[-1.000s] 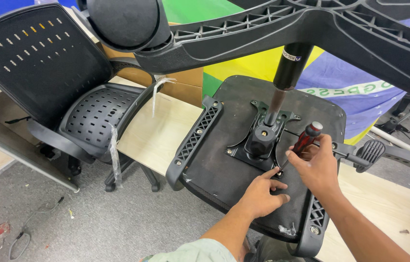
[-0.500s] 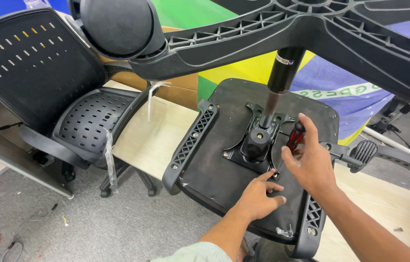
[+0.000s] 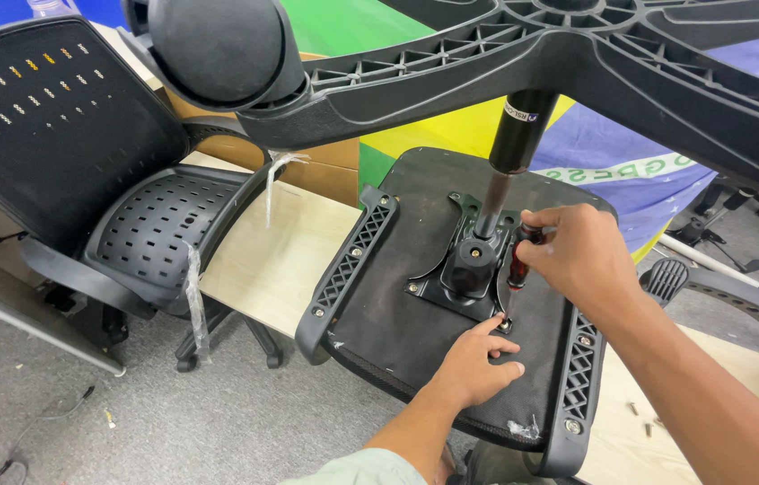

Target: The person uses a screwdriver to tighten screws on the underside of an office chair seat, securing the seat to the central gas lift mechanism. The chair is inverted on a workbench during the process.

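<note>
On the upturned seat (image 3: pixel 397 314), right hand (image 3: pixel 577 256) grips screwdriver (image 3: pixel 518 260); left hand (image 3: pixel 473 364) presses flat beside it.

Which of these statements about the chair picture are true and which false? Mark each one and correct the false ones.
1. The right hand grips a screwdriver with a dark red handle. True.
2. The left hand rests flat on the wooden table. False: it rests on the underside of the seat, a finger at the metal plate.
3. The seat lies upside down, its wheeled base uppermost. True.
4. The second chair on the left is upside down too. False: it stands upright.
</note>
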